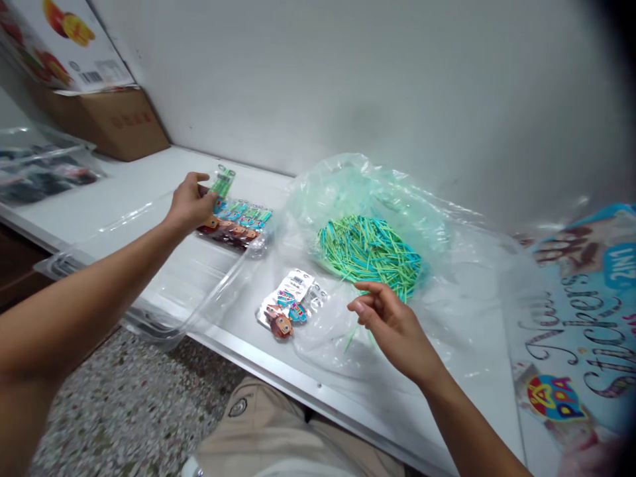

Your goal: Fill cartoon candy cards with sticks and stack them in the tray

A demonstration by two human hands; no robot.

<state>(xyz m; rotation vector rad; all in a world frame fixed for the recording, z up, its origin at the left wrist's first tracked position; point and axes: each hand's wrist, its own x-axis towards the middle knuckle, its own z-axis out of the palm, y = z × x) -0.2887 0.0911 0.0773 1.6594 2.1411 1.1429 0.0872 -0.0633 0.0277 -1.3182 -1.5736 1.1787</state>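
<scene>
My left hand [193, 201] is closed on a small clear packet of green sticks [222, 181], at the far end of a clear plastic container [106, 232]. Below that hand lie several similar packets [236, 225] with brown cartoon faces, side by side. My right hand [385, 318] holds nothing that I can see; its fingers are loosely bent, with the thumb apart. It hovers at the near edge of a clear plastic bag [342, 179] holding a heap of thin green and blue sticks [370, 255]. Two or so flat printed packets [288, 308] lie left of my right hand.
A cardboard box [116, 122] with a fruit-printed carton [74, 46] on it stands at the back left. Beside it is a clear bag of dark items [42, 169]. A printed sticker bag [581, 318] lies at the right. The white wall [348, 79] bounds the table's back.
</scene>
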